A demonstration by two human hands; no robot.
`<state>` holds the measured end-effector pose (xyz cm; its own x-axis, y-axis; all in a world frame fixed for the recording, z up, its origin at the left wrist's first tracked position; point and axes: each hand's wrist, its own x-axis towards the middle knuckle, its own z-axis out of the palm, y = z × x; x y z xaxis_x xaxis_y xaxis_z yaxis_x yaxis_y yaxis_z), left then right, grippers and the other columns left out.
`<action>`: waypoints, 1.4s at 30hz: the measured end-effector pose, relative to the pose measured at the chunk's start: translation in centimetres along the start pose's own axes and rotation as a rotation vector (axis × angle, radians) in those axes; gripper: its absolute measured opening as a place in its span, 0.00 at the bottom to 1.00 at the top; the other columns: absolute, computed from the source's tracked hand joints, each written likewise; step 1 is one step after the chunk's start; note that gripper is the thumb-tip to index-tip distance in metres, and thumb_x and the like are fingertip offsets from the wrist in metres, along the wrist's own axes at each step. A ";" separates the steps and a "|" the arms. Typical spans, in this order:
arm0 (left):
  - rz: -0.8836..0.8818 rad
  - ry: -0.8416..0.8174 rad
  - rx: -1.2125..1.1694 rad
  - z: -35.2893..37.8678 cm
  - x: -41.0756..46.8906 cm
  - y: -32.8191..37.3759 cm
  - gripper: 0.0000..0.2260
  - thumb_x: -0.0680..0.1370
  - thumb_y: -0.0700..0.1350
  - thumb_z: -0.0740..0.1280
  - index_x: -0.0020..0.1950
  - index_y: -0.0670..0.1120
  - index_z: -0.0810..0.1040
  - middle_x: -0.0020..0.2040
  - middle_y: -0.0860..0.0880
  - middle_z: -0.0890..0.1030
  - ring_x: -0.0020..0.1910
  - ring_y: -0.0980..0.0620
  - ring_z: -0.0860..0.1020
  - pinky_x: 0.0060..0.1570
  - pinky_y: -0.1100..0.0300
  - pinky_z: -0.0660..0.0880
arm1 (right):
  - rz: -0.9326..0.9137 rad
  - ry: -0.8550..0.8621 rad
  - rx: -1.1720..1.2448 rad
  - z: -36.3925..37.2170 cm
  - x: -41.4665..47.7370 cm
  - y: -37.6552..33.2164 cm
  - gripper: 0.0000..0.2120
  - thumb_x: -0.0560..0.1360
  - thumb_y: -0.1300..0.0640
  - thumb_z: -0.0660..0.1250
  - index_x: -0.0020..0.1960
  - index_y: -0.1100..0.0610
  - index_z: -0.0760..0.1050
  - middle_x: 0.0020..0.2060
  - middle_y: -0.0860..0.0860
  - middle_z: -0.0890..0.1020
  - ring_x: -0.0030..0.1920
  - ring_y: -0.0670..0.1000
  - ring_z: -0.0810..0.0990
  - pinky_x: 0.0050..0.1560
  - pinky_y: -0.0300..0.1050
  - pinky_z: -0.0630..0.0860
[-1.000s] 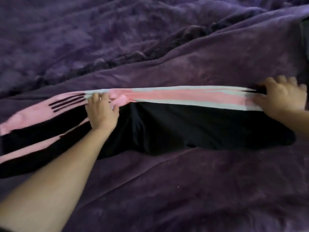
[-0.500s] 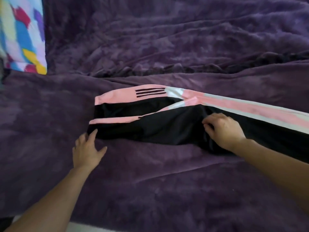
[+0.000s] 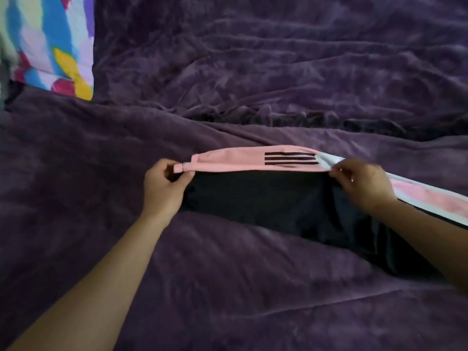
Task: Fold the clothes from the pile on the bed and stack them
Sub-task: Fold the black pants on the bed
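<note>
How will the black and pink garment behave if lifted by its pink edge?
Probably floppy: the garment drapes over the wrinkled blanket and trails limply past the right hand. Likely light, since that hand and the left hand hold the pink edge with mere pinches.

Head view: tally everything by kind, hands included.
hands: 2, left hand and right hand, each pinching the pink edge
black track pants: 1, pink and white side stripe
purple blanket: 1
multicoloured fabric: 1, top left corner
total: 5
</note>
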<state>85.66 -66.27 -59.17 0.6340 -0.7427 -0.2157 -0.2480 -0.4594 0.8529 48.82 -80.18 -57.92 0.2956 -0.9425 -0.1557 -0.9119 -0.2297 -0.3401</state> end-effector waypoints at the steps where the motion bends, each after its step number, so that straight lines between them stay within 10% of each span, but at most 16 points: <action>1: 0.024 0.010 0.054 0.6 1.2 0.4 0.08 0.72 0.46 0.74 0.39 0.55 0.75 0.39 0.55 0.79 0.38 0.58 0.77 0.39 0.61 0.73 | 0.035 0.018 -0.015 -0.2 1.4 -0.3 0.08 0.76 0.52 0.68 0.50 0.55 0.82 0.47 0.58 0.82 0.48 0.63 0.80 0.47 0.53 0.74; 7: -0.335 -0.084 0.164 4.0 4.4 -1.6 0.29 0.65 0.60 0.76 0.59 0.46 0.75 0.54 0.50 0.78 0.50 0.51 0.77 0.46 0.59 0.72 | -0.140 0.139 -0.166 2.3 2.2 -3.1 0.15 0.75 0.55 0.67 0.61 0.57 0.77 0.59 0.60 0.76 0.58 0.65 0.73 0.53 0.60 0.74; 15: -0.336 -0.155 -0.059 4.6 5.7 0.0 0.11 0.64 0.39 0.79 0.44 0.46 0.82 0.45 0.47 0.84 0.40 0.53 0.82 0.43 0.57 0.80 | -0.175 -0.358 -0.342 9.0 -1.0 -3.6 0.35 0.77 0.34 0.54 0.78 0.41 0.43 0.78 0.48 0.42 0.78 0.50 0.41 0.72 0.61 0.55; 22: 0.110 -0.225 0.295 4.9 3.3 12.5 0.26 0.66 0.44 0.77 0.61 0.50 0.72 0.54 0.50 0.79 0.54 0.47 0.78 0.57 0.52 0.75 | -0.070 -0.190 -0.021 2.2 -4.0 -1.9 0.33 0.76 0.38 0.62 0.77 0.46 0.56 0.76 0.47 0.60 0.74 0.51 0.60 0.67 0.52 0.67; 27: 0.493 -0.466 0.524 14.3 -6.0 19.5 0.24 0.71 0.45 0.70 0.63 0.55 0.65 0.55 0.46 0.79 0.53 0.39 0.78 0.45 0.51 0.73 | 0.210 -0.062 0.054 -3.1 -10.5 5.8 0.28 0.76 0.40 0.64 0.74 0.45 0.64 0.68 0.45 0.71 0.68 0.51 0.70 0.61 0.48 0.72; 34: 0.443 -0.943 0.970 28.1 -17.6 13.9 0.27 0.78 0.53 0.64 0.74 0.50 0.59 0.68 0.44 0.65 0.64 0.41 0.68 0.57 0.48 0.69 | 0.412 -0.102 0.065 -4.6 -18.1 16.4 0.24 0.75 0.40 0.65 0.69 0.44 0.69 0.64 0.44 0.74 0.63 0.51 0.74 0.56 0.49 0.74; 38: 0.671 -0.634 1.062 30.2 -20.0 10.4 0.15 0.79 0.50 0.61 0.65 0.49 0.72 0.70 0.43 0.66 0.65 0.42 0.66 0.60 0.48 0.64 | 0.393 0.072 0.098 -5.0 -20.4 22.1 0.18 0.75 0.48 0.68 0.63 0.51 0.76 0.59 0.49 0.78 0.57 0.55 0.78 0.52 0.51 0.77; 42: 0.722 -0.634 1.103 32.5 -20.9 8.8 0.25 0.80 0.55 0.57 0.77 0.52 0.59 0.78 0.42 0.52 0.76 0.39 0.51 0.70 0.42 0.56 | 0.666 0.316 0.027 -7.8 -21.3 30.8 0.21 0.76 0.49 0.68 0.66 0.55 0.72 0.66 0.55 0.73 0.66 0.60 0.69 0.61 0.57 0.69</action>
<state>46.43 -70.65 -62.66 -0.2183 -0.9200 -0.3255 -0.9736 0.1824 0.1375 12.21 -69.06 -57.87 -0.4180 -0.9062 -0.0636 -0.8611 0.4176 -0.2900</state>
